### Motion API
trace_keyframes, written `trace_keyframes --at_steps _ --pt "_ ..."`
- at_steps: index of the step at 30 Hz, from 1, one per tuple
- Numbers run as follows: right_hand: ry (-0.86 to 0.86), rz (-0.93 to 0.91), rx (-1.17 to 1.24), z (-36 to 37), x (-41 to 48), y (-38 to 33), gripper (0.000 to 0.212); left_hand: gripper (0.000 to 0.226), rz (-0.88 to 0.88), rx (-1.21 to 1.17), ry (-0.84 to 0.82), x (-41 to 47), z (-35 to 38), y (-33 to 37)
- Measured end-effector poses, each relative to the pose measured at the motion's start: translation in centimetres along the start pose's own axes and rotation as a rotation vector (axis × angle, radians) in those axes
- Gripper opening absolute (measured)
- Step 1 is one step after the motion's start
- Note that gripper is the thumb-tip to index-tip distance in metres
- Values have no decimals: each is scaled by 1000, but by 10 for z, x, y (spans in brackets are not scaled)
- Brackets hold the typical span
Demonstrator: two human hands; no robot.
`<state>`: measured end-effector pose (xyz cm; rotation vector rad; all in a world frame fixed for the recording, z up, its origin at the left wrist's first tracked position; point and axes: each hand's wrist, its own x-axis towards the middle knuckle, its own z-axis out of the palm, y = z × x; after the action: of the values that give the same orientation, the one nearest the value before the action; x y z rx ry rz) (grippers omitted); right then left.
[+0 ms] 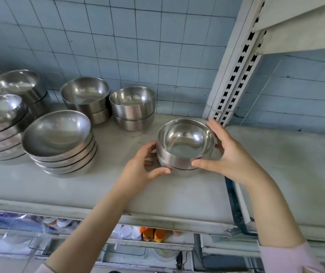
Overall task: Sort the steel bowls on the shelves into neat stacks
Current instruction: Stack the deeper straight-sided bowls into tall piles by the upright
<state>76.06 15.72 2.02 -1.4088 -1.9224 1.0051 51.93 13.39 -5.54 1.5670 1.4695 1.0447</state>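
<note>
While both hands cup it, a two-bowl stack (185,154) of deep steel bowls sits toward the right end of a white shelf (177,196), near the slotted upright (236,71). Whether its base rests on the shelf or hangs just clear cannot be told. The left hand (144,168) grips the lower bowl, its fingers (149,149) curled behind and the thumb at the front. The right hand (230,154) wraps the other side, its fingers (212,125) spread up past the top bowl's rim. To the left stand a matching pair (133,109), another deep stack (85,97) and a stack of shallower bowls (59,142), all before a blue tiled wall (138,36). The likely risk is a slip. Polished steel offers little purchase and the top bowl appears slightly askew, so an uneven squeeze or a knock against the upright could tip it out and send it clattering off the shelf.
</note>
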Motion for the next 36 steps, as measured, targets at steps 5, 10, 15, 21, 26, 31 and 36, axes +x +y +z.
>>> trace_keyframes --at_steps 5,10,15,21,26,31,36 --pt "34 -42 -31 11 -1 -6 139 79 24 8 -7 -2 1 1" --pt "18 -39 -115 8 -7 -8 132 74 24 26 -5 -3 -1 2" --pt "-1 -41 -162 6 -8 -8 129 75 28 26 9 -4 1 1" --pt "21 -9 14 18 -6 1 143 83 50 33 -33 -5 1 -1" --pt "217 73 258 72 -23 21 146 91 -113 -195 252 -9 -9 3" --pt "332 104 246 81 -30 23 109 109 -135 -219 403 29 -36 -1" --pt "350 138 244 81 -44 23 103 122 -80 -263 484 76 -43 13"
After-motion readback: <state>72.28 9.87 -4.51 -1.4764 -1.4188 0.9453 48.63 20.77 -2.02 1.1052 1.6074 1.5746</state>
